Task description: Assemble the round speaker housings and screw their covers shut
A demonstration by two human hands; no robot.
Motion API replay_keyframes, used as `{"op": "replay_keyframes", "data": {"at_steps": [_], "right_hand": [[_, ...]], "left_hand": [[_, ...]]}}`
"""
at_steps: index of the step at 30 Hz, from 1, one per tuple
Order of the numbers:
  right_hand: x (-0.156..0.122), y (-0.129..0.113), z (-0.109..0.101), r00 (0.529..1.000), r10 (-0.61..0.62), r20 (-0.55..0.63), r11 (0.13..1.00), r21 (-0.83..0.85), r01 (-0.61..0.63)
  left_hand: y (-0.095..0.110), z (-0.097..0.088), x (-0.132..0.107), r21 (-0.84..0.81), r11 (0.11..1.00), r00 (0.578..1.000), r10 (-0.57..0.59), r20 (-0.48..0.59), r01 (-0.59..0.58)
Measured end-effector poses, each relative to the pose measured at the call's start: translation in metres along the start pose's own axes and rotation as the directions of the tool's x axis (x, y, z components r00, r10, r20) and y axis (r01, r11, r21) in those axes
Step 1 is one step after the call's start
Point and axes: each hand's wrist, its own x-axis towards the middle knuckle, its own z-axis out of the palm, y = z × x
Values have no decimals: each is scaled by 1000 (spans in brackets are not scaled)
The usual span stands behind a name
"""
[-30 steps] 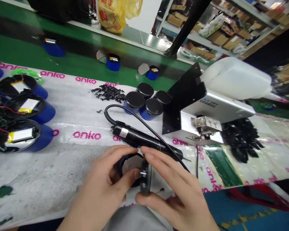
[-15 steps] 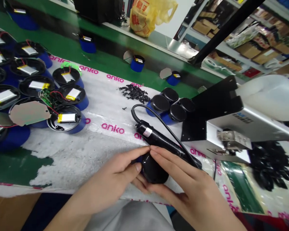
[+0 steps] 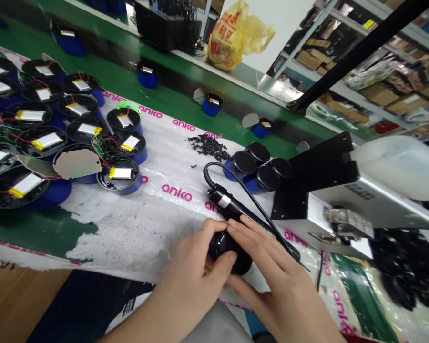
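Your bench is covered with a white plastic sheet (image 3: 157, 224) printed with pink "anko" lettering. A green conveyor belt (image 3: 171, 102) runs along its far side, and beyond that are shelves of cartons (image 3: 386, 90) and a yellow plastic bag (image 3: 236, 35).

At the near edge of the sheet, both your hands meet around a black round unit (image 3: 226, 245). Your left hand (image 3: 196, 281) curls about its left side, thumb pressed on the shiny top and fingers bent over the far rim. Your right hand (image 3: 275, 276) lies over its right side with the fingers stretched nearly flat across the top and the thumb tucked beneath, so the unit is clasped between both hands. Most of its body is hidden under your fingers.

Just behind your fingertips, an electric screwdriver (image 3: 232, 209) lies on the sheet, its cable (image 3: 214, 169) looping away from you. To its right sits a screw feeder (image 3: 346, 205) with a black back plate, and a heap of black parts (image 3: 407, 271) lies beyond it. Four capped blue cylinders (image 3: 257, 164) stand together beside the feeder, with a small pile of black screws (image 3: 209, 143) near them. On your left, many open blue units (image 3: 119, 174) show yellow-ended batteries and red wires.
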Motion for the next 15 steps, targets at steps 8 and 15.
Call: {"op": "replay_keyframes", "data": {"at_steps": [8,15], "right_hand": [[-14,25,-1,979,199,-38,954,-220,-202],[14,39,28,973,104,-208,899,-398,-181]], "left_hand": [[-2,9,7,-120,990,996,-83,-26,79],[-19,6,16,-53,998,999,-41,33,42]]}}
